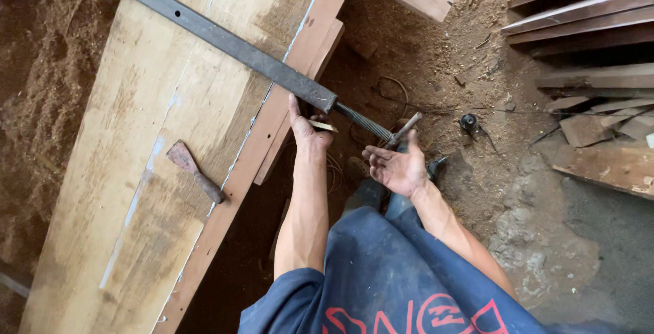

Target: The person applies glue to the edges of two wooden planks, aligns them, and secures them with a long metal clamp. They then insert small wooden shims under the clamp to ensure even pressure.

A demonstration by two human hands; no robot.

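A long dark metal bar clamp (225, 40) lies diagonally across wide wooden planks (150, 143). Its threaded screw (364, 123) sticks out past the planks' edge and ends in a cross handle (405, 130). My left hand (306, 130) presses against the clamp's head at the plank edge, and a thin sliver of wood (323, 126) sits by its fingers. My right hand (396, 167) is just below the screw handle, palm up with fingers spread, holding nothing.
A rusty scraper (196, 171) lies on the planks. Sawdust covers the ground at left. Stacked boards (586, 14) and wood offcuts (613, 164) sit at the right. A small round black object (469, 122) and wires lie on the dirt floor.
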